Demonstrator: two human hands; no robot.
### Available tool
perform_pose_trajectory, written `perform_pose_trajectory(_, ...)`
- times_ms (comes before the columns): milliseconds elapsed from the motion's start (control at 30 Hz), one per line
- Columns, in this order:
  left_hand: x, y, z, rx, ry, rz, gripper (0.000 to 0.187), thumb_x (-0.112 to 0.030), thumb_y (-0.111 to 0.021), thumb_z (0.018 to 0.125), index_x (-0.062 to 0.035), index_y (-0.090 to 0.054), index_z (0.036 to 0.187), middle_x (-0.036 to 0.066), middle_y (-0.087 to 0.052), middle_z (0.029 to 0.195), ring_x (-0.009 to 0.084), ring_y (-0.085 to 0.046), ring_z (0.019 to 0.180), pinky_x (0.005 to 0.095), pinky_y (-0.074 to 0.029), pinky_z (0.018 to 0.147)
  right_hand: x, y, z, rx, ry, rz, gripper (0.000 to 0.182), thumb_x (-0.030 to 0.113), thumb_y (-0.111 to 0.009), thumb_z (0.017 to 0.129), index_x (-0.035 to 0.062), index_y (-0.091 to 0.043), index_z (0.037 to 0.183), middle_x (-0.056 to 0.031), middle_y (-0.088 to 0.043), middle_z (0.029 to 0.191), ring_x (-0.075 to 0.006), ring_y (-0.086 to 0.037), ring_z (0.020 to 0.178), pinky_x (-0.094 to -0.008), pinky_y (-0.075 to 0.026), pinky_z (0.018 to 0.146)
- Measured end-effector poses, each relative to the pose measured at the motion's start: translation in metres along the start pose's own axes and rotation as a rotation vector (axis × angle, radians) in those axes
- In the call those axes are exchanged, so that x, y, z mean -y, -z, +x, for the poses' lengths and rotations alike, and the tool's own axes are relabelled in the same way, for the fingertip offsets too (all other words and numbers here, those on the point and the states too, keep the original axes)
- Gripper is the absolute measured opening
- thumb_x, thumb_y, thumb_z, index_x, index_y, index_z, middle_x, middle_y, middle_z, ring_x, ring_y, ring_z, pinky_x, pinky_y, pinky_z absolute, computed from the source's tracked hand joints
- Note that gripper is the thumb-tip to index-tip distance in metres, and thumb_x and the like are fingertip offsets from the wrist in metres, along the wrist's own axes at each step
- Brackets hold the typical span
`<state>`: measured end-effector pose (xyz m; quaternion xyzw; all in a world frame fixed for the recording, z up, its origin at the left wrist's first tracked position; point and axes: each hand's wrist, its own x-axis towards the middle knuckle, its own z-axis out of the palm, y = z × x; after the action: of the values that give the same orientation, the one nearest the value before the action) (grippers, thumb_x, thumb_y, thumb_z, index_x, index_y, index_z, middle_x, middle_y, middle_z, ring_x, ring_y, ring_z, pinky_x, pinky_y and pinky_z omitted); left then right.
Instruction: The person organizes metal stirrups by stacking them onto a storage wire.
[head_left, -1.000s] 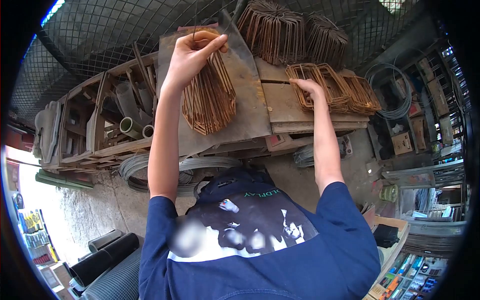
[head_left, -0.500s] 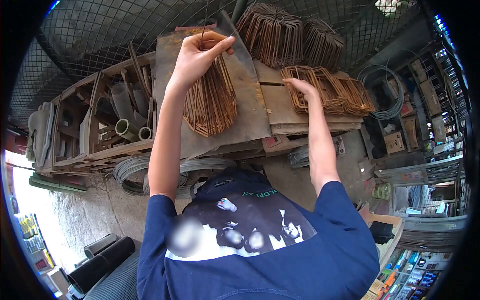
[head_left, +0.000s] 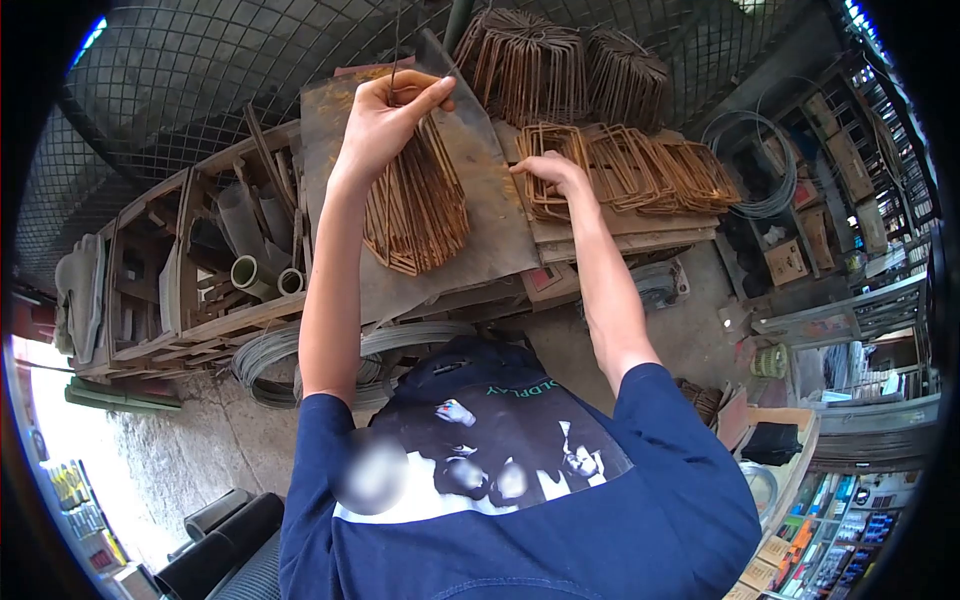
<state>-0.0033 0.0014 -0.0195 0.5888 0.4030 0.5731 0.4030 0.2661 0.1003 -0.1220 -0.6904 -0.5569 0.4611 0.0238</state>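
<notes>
Bundle in left grip: my left hand (head_left: 385, 120) is closed on the top edge of a bundle of rusty stirrups (head_left: 415, 205), thumb pressed over the upper bars; I judge this keeps the loops stacked and hanging together.
Bundle position: it hangs below the left grip, fanned slightly at the bottom, lying against the rusty steel sheet (head_left: 490, 215).
Thin wire: a dark tie wire (head_left: 398, 45) rises straight up from the left grip; where it ends I cannot tell.
Right grip: my right hand (head_left: 548, 172) is curled over the near end of the loose stirrups (head_left: 625, 170), fingers hooked on one loop; whether it is fully pinched I cannot tell.
Loose stirrups, layout: they overlap in a row running away from the right grip, flat on the tabletop (head_left: 600, 235), I judge so each can be drawn off singly.
Material: bent steel rod, rectangular with rounded corners, orange-brown rust, rough matte surface.
Beyond the grips: upright tied bundles (head_left: 525, 65) stand against wire mesh (head_left: 200, 70).
Left of the left grip: a wooden rack (head_left: 190, 270) holding pipe offcuts (head_left: 250, 270).
Below the tabletop: coiled wire (head_left: 270, 350) on the floor.
</notes>
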Motion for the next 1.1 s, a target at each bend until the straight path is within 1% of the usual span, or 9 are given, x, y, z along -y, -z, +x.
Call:
perform_pose_trajectory(200,0.0,-0.003,0.0,-0.02,0.015,0.013,0.023,-0.024,-0.068,0.087,-0.0012,-0.069,0.088,0.0,-0.068,0.075,0.001,-0.055,0.072,0.0181,-0.04,0.068,0.004,-0.009,-0.016,-0.064,0.009,-0.028,0.078,0.043,-0.071,0.078,-0.0014,-0.043,0.136,-0.0211,-0.036,0.144,-0.0328,-0.032,0.135,-0.0499,-0.032,0.106)
perform_pose_trajectory(267,0.005,-0.003,0.002,-0.033,-0.023,0.004,0.021,-0.027,-0.068,0.088,-0.0064,-0.069,0.092,-0.006,-0.066,0.075,-0.0035,-0.038,0.052,0.0155,-0.024,0.046,0.006,-0.006,-0.015,-0.004,0.045,-0.05,0.077,0.046,-0.069,0.079,-0.0036,-0.045,0.133,-0.0224,-0.036,0.144,-0.0338,-0.032,0.135,-0.0475,-0.036,0.105)
perform_pose_trajectory(467,-0.001,0.0,0.0,-0.031,0.04,0.014,0.023,-0.024,-0.069,0.087,-0.0007,-0.068,0.088,0.003,-0.069,0.078,0.0041,-0.059,0.074,0.0195,-0.043,0.07,0.024,0.004,-0.039,-0.125,0.039,-0.32,0.071,0.054,-0.064,0.081,-0.0063,-0.058,0.117,-0.0237,-0.06,0.117,-0.0362,-0.061,0.104,-0.0422,-0.051,0.088)
perform_pose_trajectory(533,0.001,0.001,0.001,-0.039,0.035,0.002,0.023,-0.024,-0.069,0.087,-0.0007,-0.068,0.089,0.003,-0.069,0.078,0.0047,-0.06,0.075,0.02,-0.044,0.071,0.014,0.005,-0.062,-0.463,0.348,-0.365,0.062,0.051,-0.066,0.08,-0.0091,-0.065,0.097,-0.0273,-0.066,0.096,-0.0351,-0.067,0.085,-0.0417,-0.053,0.078)
perform_pose_trajectory(600,0.005,0.0,0.002,-0.032,-0.014,0.021,0.017,-0.022,-0.066,0.09,-0.0061,-0.069,0.09,-0.005,-0.065,0.072,-0.0034,-0.037,0.05,0.0157,-0.023,0.045,0.006,-0.004,-0.082,-0.473,0.376,-0.297,0.065,0.05,-0.067,0.079,-0.0092,-0.06,0.105,-0.0294,-0.063,0.103,-0.0359,-0.064,0.096,-0.0459,-0.05,0.085)
perform_pose_trajectory(667,0.003,-0.002,0.003,-0.037,-0.016,0.016,0.017,-0.023,-0.066,0.09,-0.0061,-0.068,0.09,-0.005,-0.065,0.072,-0.0035,-0.037,0.05,0.0158,-0.023,0.045,-0.004,-0.019,-0.095,-0.779,0.394,-0.493,0.072,0.049,-0.067,0.079,-0.0069,-0.049,0.119,-0.0329,-0.054,0.115,-0.0413,-0.055,0.111,-0.0529,-0.045,0.092)
perform_pose_trajectory(700,0.003,-0.003,0.002,-0.036,-0.018,0.008,0.017,-0.023,-0.065,0.09,-0.0061,-0.068,0.089,-0.005,-0.065,0.072,-0.0035,-0.036,0.05,0.0159,-0.022,0.044,-0.006,-0.021,-0.1,-0.68,0.29,-0.526,0.083,0.049,-0.069,0.077,-0.0039,-0.034,0.131,-0.0363,-0.044,0.123,-0.0475,-0.045,0.12,-0.0585,-0.039,0.096)
perform_pose_trajectory(1067,0.0,-0.004,0.0,-0.082,0.089,0.019,0.019,-0.025,-0.069,0.087,-0.0063,-0.07,0.089,-0.004,-0.067,0.075,-0.0033,-0.038,0.051,0.0162,-0.024,0.046,-0.029,-0.005,-0.049,-0.534,0.094,-0.406,0.105,0.046,-0.077,0.07,-0.0032,-0.02,0.143,-0.0323,-0.047,0.129,-0.0426,-0.047,0.122,-0.0514,-0.038,0.103)
perform_pose_trajectory(1100,-0.001,-0.004,-0.001,-0.091,0.093,0.023,0.018,-0.024,-0.069,0.087,-0.0062,-0.07,0.09,-0.004,-0.067,0.074,-0.0032,-0.039,0.052,0.016,-0.025,0.046,-0.028,-0.004,-0.055,-0.548,0.143,-0.394,0.113,0.048,-0.078,0.067,-0.0099,-0.016,0.141,-0.0326,-0.057,0.116,-0.0407,-0.056,0.112,-0.0441,-0.046,0.097)
